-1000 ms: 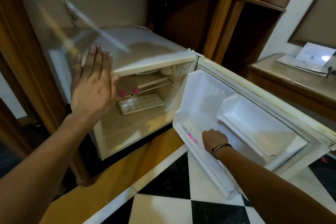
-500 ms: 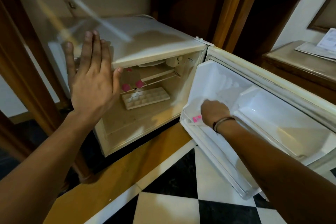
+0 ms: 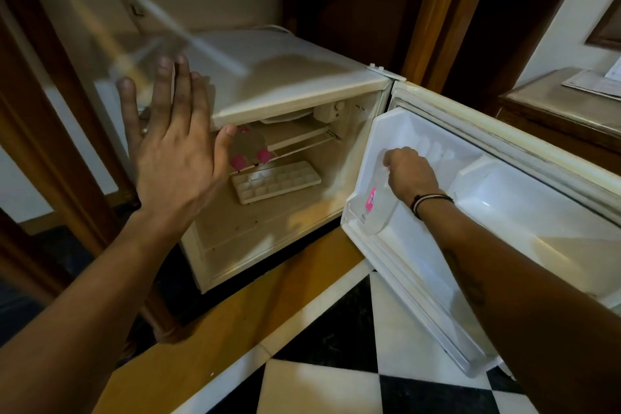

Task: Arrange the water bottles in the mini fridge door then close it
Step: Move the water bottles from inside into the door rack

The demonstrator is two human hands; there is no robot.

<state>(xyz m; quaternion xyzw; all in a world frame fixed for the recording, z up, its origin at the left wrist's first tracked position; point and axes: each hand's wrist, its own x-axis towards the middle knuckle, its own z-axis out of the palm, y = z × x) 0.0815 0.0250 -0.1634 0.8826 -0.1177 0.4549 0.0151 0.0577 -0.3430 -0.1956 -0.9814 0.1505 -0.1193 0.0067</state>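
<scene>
- One mini fridge [image 3: 289,77] stands open on the floor, cream-white, its door [image 3: 504,198] swung wide to the right so the inner shelves face up toward the camera.
- One clear water bottle [image 3: 378,208] with a pink label stands in the door's lower rack, at the end nearest the hinge, tilted slightly; its top is under the right hand, its body below and in front of the knuckles.
- Right hand [image 3: 410,175], a dark band on its wrist, reaches from the lower right across the door rack; the fingers are curled down around the bottle's top, gripping it.
- Left hand [image 3: 174,151] is held up in front of the fridge's left front corner, palm forward, fingers spread and straight, thumb out toward the cabinet opening; it holds nothing, and whether it touches the fridge cannot be told.
- Inside the cabinet a white ice cube tray [image 3: 275,181] lies on the floor of the compartment, under a wire shelf [image 3: 295,141].
- Two pink caps [image 3: 250,160] show just right of the left thumb, at the shelf's front edge; what they belong to is blurred.
- Behind the door's rack sits a second, upper door shelf [image 3: 524,198], between the right forearm and the door's outer edge.
- Below, black and white floor tiles [image 3: 336,363] run beside a yellow strip.
</scene>
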